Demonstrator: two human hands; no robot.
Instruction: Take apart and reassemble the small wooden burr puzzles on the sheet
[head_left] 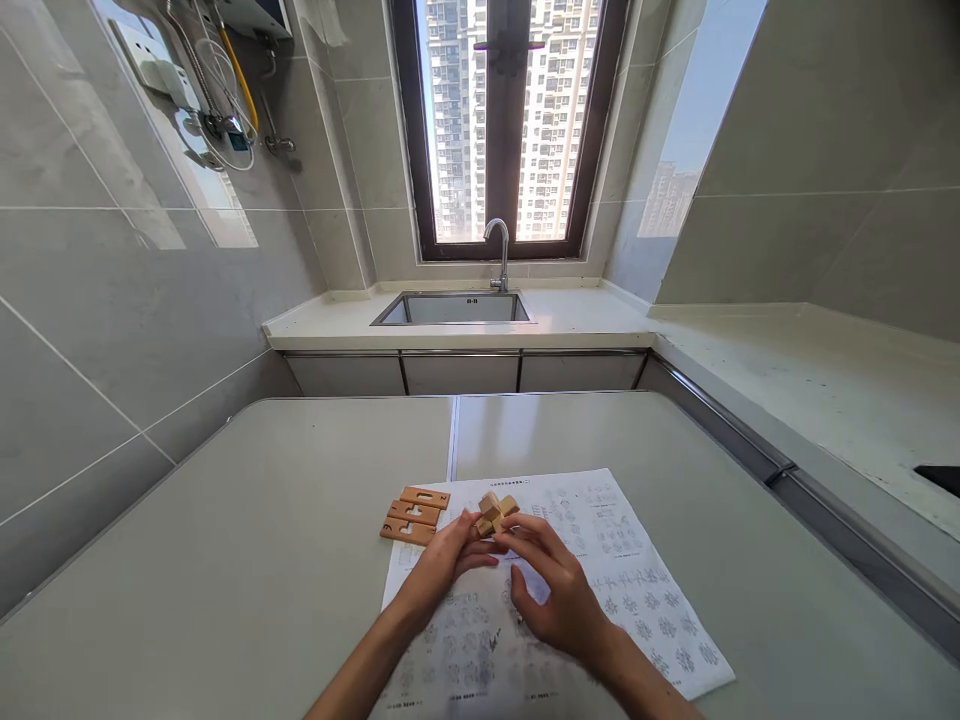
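Observation:
A small wooden burr puzzle (496, 512), made of light interlocking blocks, is held just above the printed sheet. My left hand (454, 550) has it between thumb and fingers at its left side. My right hand (551, 585) reaches in from the right, its fingertips at the puzzle's lower right edge and its thumb spread well apart. Whether those fingertips press on the wood is hard to see. Beneath both hands lies the white paper (637, 570), covered with small puzzle drawings. Three flat brown wooden plates (415, 514) with cut-outs and numbers lie left of my left hand.
The paper and plates rest on a pale table (225, 540) with a seam down its middle. Beyond it, a counter (585, 318) holds a sink (454, 309) with a faucet (501, 255) below a window. Another counter (847, 370) runs along the right.

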